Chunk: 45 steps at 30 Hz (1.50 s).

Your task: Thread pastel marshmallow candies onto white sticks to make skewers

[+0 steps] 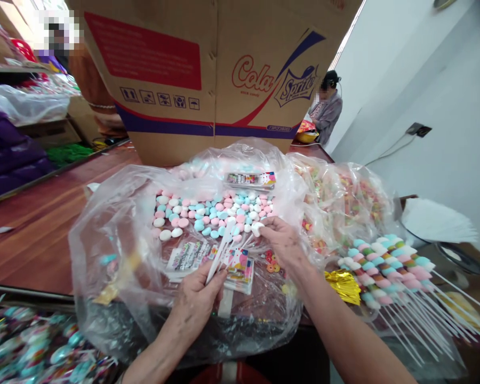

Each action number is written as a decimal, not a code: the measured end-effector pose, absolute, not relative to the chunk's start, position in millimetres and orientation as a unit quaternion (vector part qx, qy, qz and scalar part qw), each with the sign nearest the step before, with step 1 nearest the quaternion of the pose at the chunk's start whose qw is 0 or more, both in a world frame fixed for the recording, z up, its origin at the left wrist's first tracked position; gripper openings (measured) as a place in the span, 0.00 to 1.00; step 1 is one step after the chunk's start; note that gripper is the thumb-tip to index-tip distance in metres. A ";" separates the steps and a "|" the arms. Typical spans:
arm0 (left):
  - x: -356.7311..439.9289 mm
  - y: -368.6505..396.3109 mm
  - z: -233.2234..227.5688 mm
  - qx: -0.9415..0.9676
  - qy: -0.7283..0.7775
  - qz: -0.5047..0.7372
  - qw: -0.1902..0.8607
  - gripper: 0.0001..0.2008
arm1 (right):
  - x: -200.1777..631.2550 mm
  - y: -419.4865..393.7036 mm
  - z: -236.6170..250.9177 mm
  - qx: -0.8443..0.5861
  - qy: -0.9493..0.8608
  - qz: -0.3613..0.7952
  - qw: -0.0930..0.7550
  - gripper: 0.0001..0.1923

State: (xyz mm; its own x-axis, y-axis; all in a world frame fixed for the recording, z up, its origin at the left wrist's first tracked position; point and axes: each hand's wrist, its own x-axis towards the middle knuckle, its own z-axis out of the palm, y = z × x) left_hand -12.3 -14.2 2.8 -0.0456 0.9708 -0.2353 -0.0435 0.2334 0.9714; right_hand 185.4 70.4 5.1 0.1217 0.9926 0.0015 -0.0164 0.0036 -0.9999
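My left hand [198,296] is closed around a few white sticks [221,250], which point up and away from me. Between the fingertips of my right hand [283,242] is a white marshmallow [257,229], just right of the stick tips and apart from them. Beyond both hands, pink, blue and white marshmallows [208,212] lie loose in an open clear plastic bag [116,213]. Printed paper labels [188,256] lie in stacks under and beside the sticks. Close to my right wrist are small ring-shaped candies [272,261].
A large cardboard box [176,128] stands behind the bag. To the right are a bag of gummy rings [344,197], finished marshmallow skewers [388,269] and gold ties [342,286]. Wrapped candies [36,341] fill the lower left. Another person [328,112] sits at the far right.
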 end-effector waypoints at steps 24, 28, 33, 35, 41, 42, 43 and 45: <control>-8.0 -5.6 4.7 0.517 0.571 0.408 0.490 0.12 | 176.8 56.9 22.5 -0.397 -0.311 0.592 0.628 0.11; -6.7 -5.7 8.1 0.521 0.581 0.398 0.482 0.12 | 176.3 56.9 24.6 -0.396 -0.302 0.593 0.633 0.11; -6.6 -4.9 10.6 0.526 0.587 0.387 0.479 0.14 | 177.0 54.8 20.1 -0.402 -0.343 0.568 0.631 0.10; -7.5 -4.1 10.5 0.525 0.594 0.378 0.479 0.16 | 177.9 53.8 15.8 -0.415 -0.388 0.539 0.622 0.10; -4.4 -3.6 4.9 0.527 0.601 0.392 0.455 0.15 | 180.0 50.7 4.1 -0.448 -0.471 0.477 0.592 0.12; -2.7 -4.1 3.4 0.527 0.599 0.398 0.453 0.14 | 180.6 49.9 2.9 -0.454 -0.484 0.463 0.587 0.12; -1.0 -4.8 2.1 0.526 0.598 0.404 0.450 0.14 | 181.4 49.0 2.2 -0.459 -0.503 0.445 0.581 0.12; 2.4 -6.3 0.1 0.519 0.600 0.414 0.447 0.14 | 183.2 46.8 2.3 -0.465 -0.550 0.395 0.571 0.10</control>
State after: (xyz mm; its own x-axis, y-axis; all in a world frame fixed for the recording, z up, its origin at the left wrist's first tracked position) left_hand 2.4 -6.3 0.1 -0.0627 0.9923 -0.1065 0.2528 0.1190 0.9602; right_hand 183.2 46.8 2.3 0.0838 0.9618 0.2606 0.0611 0.2560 -0.9647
